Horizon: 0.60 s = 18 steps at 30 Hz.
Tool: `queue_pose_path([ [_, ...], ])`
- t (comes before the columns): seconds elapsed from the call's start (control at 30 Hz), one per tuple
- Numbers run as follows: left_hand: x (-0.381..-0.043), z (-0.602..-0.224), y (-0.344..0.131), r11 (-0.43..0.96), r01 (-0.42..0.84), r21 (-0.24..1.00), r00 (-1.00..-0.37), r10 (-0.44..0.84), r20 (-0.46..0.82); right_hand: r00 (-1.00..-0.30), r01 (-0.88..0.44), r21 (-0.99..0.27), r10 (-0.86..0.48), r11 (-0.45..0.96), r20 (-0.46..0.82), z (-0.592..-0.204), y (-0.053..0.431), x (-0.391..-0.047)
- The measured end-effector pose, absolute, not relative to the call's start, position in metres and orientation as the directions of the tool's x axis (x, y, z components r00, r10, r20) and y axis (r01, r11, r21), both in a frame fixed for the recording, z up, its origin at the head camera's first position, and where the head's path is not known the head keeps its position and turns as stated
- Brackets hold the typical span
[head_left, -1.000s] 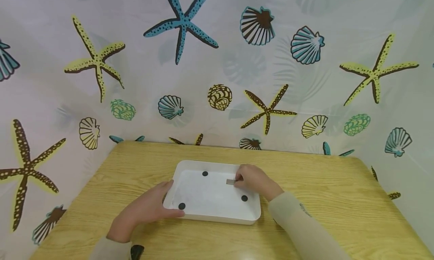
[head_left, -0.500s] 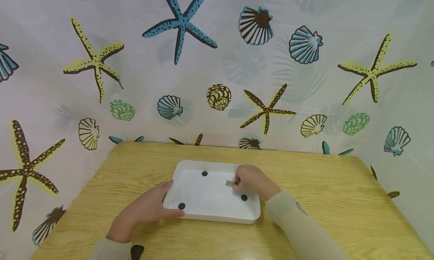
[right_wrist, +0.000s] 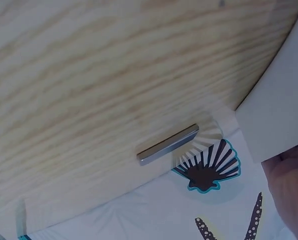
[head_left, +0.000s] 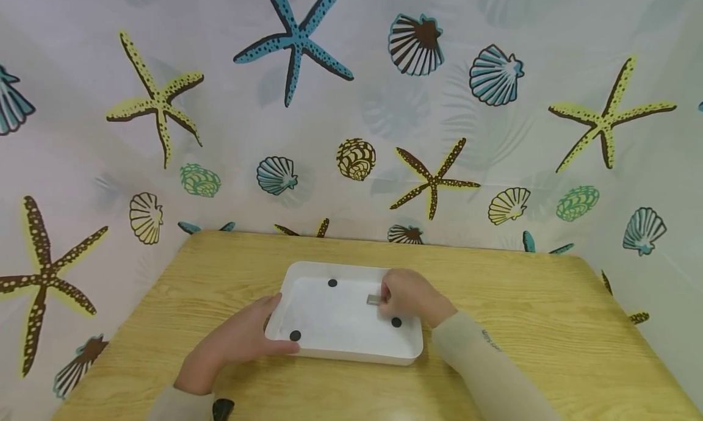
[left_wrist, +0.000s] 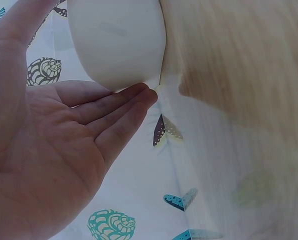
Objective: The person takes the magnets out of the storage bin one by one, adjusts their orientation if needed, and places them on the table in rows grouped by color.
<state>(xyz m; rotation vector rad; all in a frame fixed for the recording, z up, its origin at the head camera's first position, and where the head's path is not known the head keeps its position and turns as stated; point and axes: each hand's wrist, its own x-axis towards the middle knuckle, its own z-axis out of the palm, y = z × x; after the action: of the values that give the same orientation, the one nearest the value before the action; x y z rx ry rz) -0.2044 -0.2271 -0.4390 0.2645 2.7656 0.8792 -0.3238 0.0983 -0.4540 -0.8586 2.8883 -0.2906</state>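
Note:
A shallow white tray point(head_left: 329, 314) with several black round pads lies on the wooden table. My left hand point(head_left: 236, 335) holds its near left corner, thumb along the front wall and fingers at the left side. In the left wrist view those fingers point(left_wrist: 121, 112) reach the tray's pale outer wall point(left_wrist: 119, 45). Over the right part of the tray, my right hand point(head_left: 409, 296) is curled round a small flat grey piece point(head_left: 373, 299); only its end sticks out, the rest is hidden. The right wrist view catches just an edge of this hand point(right_wrist: 291, 187) beyond the white tray wall point(right_wrist: 281, 100).
In the right wrist view, a short shiny metal bar point(right_wrist: 168, 145) shows against the table. The wooden tabletop point(head_left: 522, 311) extends around the tray. Behind it hangs a white curtain point(head_left: 351, 110) printed with starfish and shells.
The right hand and the grey piece have shifted slightly toward the near side of the tray. The left hand and the tray stay in place.

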Motion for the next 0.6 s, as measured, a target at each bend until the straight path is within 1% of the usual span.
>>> queue_pose_path([
  [0.13,-0.206,-0.438,-0.227,0.809,0.114,0.576,-0.959,0.241,-0.148,-0.821,-0.558,-0.181,-0.57,0.81,-0.021,-0.447,0.101,-0.323],
  [0.33,-0.205,-0.439,-0.226,0.813,0.114,0.571,-0.959,0.241,-0.152,-0.817,-0.564,-0.172,-0.576,0.808,-0.024,-0.435,0.107,-0.319],
  [0.6,-0.204,-0.437,-0.225,0.81,0.126,0.573,-0.957,0.251,-0.145,-0.809,-0.583,-0.157,-0.588,0.797,0.014,-0.424,0.118,-0.317],
])
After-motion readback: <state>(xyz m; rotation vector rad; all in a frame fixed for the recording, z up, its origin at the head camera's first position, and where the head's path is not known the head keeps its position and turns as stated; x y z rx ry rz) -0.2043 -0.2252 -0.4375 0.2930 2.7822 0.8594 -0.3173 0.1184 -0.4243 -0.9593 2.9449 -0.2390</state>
